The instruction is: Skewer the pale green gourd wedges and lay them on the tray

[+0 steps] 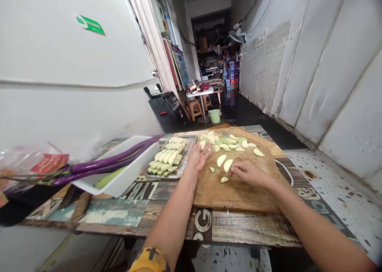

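Observation:
A wooden cutting board (238, 196) carries many pale half-moon slices with green rims, which look like zucchini. My right hand (246, 172) is closed in a pinch over the board, its fingertips at the edge of one zucchini slice (228, 165). Just left of that lies another slice (221, 160), with small end pieces (224, 179) nearer me. My left hand (199, 157) is at the board's left side, fingers stretched out beside the slice pile (227, 141). Left of it, a metal tray (180, 172) holds rows of skewered slices (167, 156).
Long purple eggplants (110, 162) lie across a white bin (89, 187), with a green vegetable (110, 178) inside. A plastic bag (32, 160) sits at far left. Beyond the patterned table (110, 212) are a black case (167, 110), a green bucket (214, 116) and stools (195, 109).

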### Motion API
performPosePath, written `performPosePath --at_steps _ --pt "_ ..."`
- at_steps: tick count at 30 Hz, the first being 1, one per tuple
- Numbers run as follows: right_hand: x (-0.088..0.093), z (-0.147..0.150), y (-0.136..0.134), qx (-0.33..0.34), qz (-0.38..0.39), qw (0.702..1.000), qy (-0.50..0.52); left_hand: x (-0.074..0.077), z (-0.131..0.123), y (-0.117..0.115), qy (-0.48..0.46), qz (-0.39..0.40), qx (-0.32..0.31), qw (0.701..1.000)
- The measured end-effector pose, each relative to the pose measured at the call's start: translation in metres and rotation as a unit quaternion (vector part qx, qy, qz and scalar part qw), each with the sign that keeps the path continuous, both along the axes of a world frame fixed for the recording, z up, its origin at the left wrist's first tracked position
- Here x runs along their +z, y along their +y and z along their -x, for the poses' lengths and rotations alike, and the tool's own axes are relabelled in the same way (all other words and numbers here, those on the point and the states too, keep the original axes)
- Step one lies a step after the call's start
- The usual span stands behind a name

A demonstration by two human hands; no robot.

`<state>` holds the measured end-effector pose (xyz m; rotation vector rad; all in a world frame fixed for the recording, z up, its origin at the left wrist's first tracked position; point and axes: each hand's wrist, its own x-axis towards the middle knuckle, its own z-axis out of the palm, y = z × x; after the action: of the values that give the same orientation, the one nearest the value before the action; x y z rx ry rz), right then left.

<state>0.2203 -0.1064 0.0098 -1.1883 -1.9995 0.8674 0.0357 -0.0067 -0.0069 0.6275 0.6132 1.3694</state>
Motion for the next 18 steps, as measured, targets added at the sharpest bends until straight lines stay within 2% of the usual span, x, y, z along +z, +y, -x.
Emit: performPosePath --at_steps 7,18 --pt "0.015 -0.006 -0.004 -0.014 0.055 0.998 0.009 -0.012 0.007 0.010 -0.024 0.047 0.036 0.998" --pt "0.020 -0.010 -0.006 -0.024 0.083 0.996 0.002 -0.009 0.006 0.007 -0.022 0.065 0.039 0.997"
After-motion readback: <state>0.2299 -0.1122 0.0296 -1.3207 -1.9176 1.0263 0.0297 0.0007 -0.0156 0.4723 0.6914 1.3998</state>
